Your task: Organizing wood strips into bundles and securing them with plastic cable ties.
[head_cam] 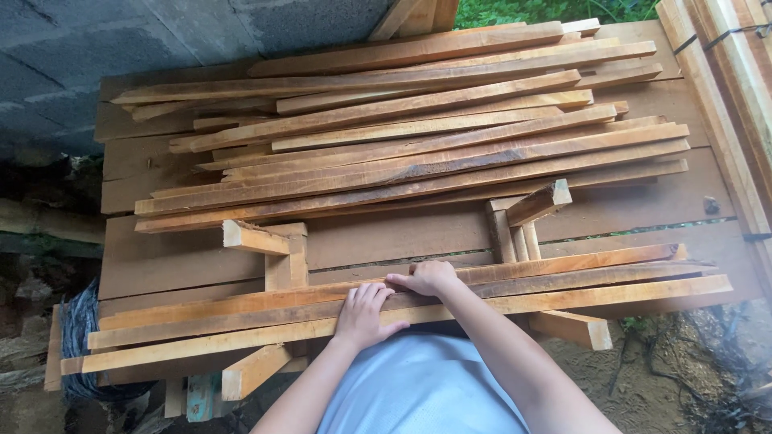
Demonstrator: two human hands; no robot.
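Three long, narrow orange-brown wooden slats (402,309) lie side by side, long axis running left to right and rising slightly rightward, on short wooden cross blocks (265,249). The left hand (366,315) and right hand (426,278) both rest flat on the slats, fingers spread, clasping nothing. Behind the slats sits a loose pile of similar strips (418,128) (on a weathered plank table (145,265)), against a grey block wall (96,40).

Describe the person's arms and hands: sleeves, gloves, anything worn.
Both forearms are bare, with no sleeves in view. The left hand and right hand wear no gloves, and no rings or watch show. The fingers are bare. A light blue-grey garment covers the body.
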